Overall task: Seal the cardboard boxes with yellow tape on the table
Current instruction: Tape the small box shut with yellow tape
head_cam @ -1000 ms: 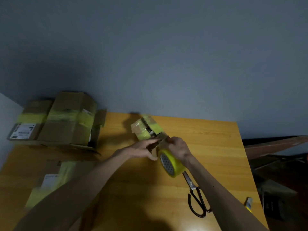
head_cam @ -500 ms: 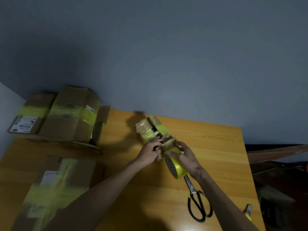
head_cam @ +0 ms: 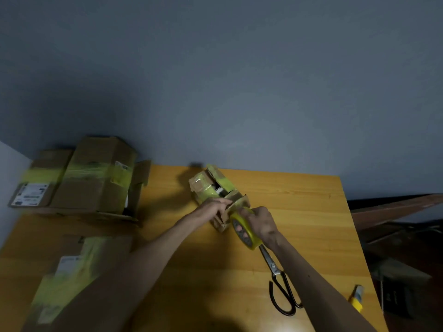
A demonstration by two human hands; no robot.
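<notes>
Action on the small cardboard box (head_cam: 203,186), which sits toward the far edge of the wooden surface (head_cam: 299,212). Left hand (head_cam: 213,205) lies across its near flap, fingers (head_cam: 225,201) fairly straight and pressed together, pushing down; whether they pin the tape's free end, I cannot tell. Right hand (head_cam: 261,224) curls its fingers round the yellow tape roll (head_cam: 242,233), which touches the box's near end. To do this well, I'd say: hold the flap flat, pull the roll taut and straight across the seam, rub the strip down, then reach for the scissors (head_cam: 280,283) lying just beside the roll. Slack would likely wrinkle the strip.
</notes>
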